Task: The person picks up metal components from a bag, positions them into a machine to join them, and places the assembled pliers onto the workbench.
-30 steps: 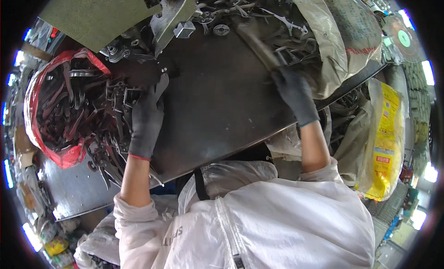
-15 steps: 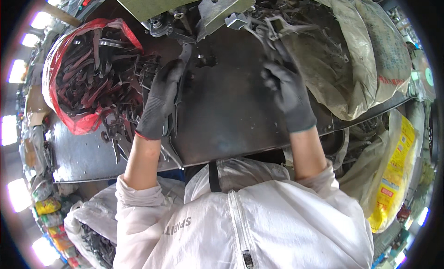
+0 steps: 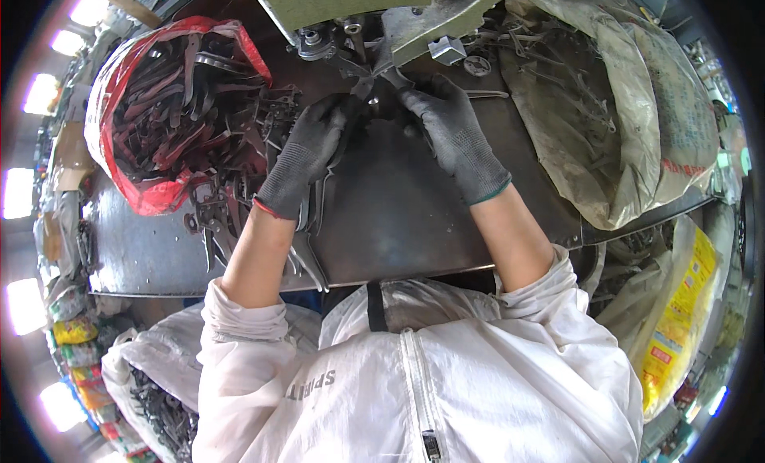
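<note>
Both my hands wear dark grey knit gloves and meet just under the head of a green machine (image 3: 335, 5). My left hand (image 3: 317, 136) is closed on a flat metal piece (image 3: 363, 88), whose end sticks out past the fingertips. Facing it, my right hand (image 3: 448, 124) pinches a second flat metal piece (image 3: 394, 77). The two pieces meet or cross close to the machine's small upright pin (image 3: 373, 101); whether they are joined I cannot tell. Glove fingers hide most of both pieces.
At left stands a red-rimmed bag (image 3: 100, 144) full of dark curved metal parts. Several loose parts (image 3: 309, 260) lie beside my left forearm. A beige sack (image 3: 637, 120) with metal parts is at right. A yellow-and-white sack (image 3: 677, 319) sits below the table edge.
My right hand has come left and up from the right side, bringing a metal piece to the machine. My left hand has shifted right with its own piece.
</note>
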Tool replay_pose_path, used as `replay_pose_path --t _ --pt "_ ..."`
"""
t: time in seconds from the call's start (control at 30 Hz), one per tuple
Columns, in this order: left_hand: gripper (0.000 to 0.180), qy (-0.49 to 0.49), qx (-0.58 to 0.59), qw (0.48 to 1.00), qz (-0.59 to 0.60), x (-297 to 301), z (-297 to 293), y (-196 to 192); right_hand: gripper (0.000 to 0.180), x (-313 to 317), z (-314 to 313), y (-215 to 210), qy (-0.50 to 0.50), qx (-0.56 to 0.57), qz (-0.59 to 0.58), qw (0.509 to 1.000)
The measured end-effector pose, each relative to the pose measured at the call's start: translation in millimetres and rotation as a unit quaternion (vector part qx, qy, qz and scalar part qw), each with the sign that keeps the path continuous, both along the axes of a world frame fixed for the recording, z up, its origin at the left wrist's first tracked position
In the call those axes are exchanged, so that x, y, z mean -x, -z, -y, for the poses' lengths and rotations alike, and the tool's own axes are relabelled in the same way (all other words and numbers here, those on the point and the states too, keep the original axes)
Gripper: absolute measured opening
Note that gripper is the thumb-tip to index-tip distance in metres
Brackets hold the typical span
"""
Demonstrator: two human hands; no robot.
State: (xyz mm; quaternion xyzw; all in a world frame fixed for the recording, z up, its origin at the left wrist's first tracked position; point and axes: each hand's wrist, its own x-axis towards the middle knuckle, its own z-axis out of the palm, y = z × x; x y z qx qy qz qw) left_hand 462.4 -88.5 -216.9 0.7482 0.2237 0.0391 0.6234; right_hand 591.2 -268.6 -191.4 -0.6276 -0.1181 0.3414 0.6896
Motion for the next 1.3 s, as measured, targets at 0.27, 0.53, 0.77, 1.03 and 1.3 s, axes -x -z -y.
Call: replay_pose_path --t 0.27,0.53,0.77,1.03,1.3 --pt "0.046 0.017 -0.149 0.986 0.067 8 -20 28 0.027 6 -1 4 -0.076 0.014 0.071 0.995" --pt "0.032 0.086 -0.466 0.86 0.19 4 -35 58 0.035 -6 -22 50 -0.089 0.052 0.238 0.966" --pt "0.021 -0.072 -0.489 0.869 -0.004 45 -40 -48 0.03 11 -16 31 -0.064 0.111 0.172 0.977" --pt "0.051 0.004 -0.665 0.709 -0.233 188 -170 -5 0.027 4 -15 40 -0.099 0.074 0.139 0.983" --pt "0.043 -0.018 -0.601 0.793 -0.101 187 -186 -1 0.028 21 -5 -10 -0.082 0.091 0.073 0.99"
